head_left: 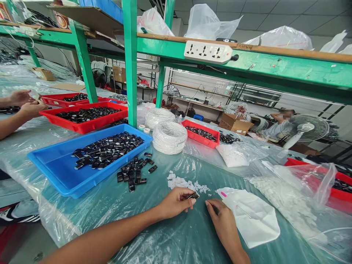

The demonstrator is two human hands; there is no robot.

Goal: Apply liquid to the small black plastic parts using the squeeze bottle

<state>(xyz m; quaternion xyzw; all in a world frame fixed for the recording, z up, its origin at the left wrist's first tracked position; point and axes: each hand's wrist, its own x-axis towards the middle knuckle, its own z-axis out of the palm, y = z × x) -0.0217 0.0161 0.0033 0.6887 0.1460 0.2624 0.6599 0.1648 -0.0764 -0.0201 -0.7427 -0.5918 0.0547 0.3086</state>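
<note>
Between the thumb and fingers of my left hand (176, 202) is a small black plastic casing (194, 195), held just above the table. My right hand (221, 216) hovers a short way to the right, thumb and forefinger pinched together; whatever they may hold is too small to make out. Just beyond my hands lies a pile of small white plastic pieces (180, 182). Similar black casings (132, 172) lie loose in front of a blue tray (63, 185), which holds many more. A white sheet (255, 223) with a pink mark and a thin tool (243, 211) rests beside my right hand.
Coils of white cable (169, 137) stand behind the loose casings. Red trays (82, 126) of black parts sit at left, where a co-worker's hands (27, 104) are busy. Bags of white pieces (286, 201) lie right. A green shelf frame (129, 73) rises from the table.
</note>
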